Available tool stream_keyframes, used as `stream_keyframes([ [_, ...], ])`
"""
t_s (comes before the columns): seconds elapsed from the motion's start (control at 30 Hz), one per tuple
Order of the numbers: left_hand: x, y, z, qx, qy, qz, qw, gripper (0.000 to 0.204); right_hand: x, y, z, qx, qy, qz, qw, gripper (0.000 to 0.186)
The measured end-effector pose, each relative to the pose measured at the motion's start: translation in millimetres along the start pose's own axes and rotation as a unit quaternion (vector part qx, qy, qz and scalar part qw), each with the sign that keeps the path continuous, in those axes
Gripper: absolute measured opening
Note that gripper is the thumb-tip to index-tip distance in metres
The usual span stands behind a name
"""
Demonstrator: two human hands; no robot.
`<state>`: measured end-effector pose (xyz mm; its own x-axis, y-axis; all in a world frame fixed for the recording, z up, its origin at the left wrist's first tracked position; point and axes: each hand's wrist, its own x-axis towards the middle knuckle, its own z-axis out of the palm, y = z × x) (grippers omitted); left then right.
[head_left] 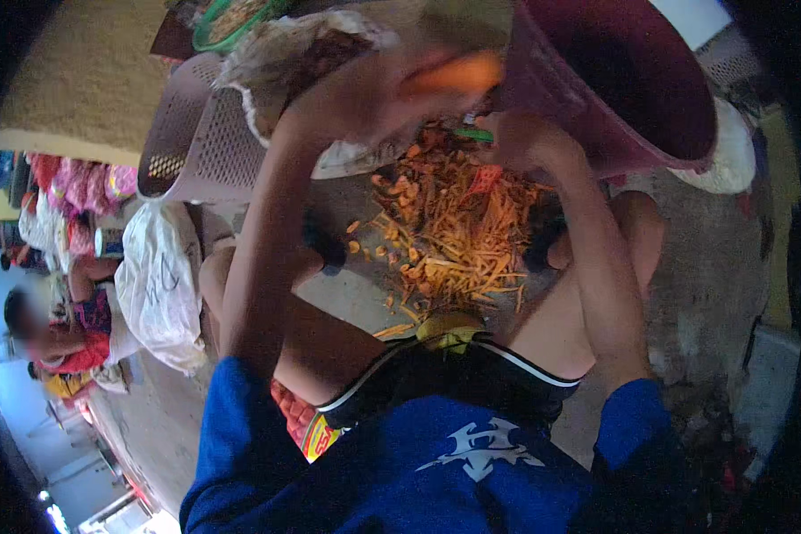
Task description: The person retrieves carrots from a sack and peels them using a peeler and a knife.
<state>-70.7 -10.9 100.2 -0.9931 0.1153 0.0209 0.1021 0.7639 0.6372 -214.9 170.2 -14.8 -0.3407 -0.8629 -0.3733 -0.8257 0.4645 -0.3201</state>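
My left hand (374, 89), smeared by motion, is closed on an orange carrot (458, 76) at the top middle. Below and right of it, my right hand (521, 142) is closed on a green-handled tool (472, 134), its end hard to make out. A heap of orange peels and trimmings (445, 249) lies on the ground between my legs and feet. A white sack (249, 62) with its mouth open stands behind my left hand, and a large maroon plastic bin (614, 133) is just beyond my right hand.
A pink perforated basket (214, 142), a green tray (218, 25) and a tied white sack (160, 294) are to my left. Another white sack (730, 147) is behind the bin. A co-worker in red (80, 347) sits at the left, near stacked pink bags (84, 182).
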Motion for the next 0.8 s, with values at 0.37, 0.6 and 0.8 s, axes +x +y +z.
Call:
stream_keyframes([
  [0.37,94,-212,8,0.073,0.172,0.061,0.981,0.034,-32,37,-32,0.192,0.159,-0.095,0.964,0.041],
  [0.6,-43,-396,37,0.094,0.136,-0.129,0.978,0.028,-55,-10,-78,0.447,0.248,-0.044,0.858,0.032],
  [0.8,16,-383,85,0.195,0.117,-0.163,0.960,0.038,-42,4,-70,0.556,0.328,0.001,0.764,0.036],
])
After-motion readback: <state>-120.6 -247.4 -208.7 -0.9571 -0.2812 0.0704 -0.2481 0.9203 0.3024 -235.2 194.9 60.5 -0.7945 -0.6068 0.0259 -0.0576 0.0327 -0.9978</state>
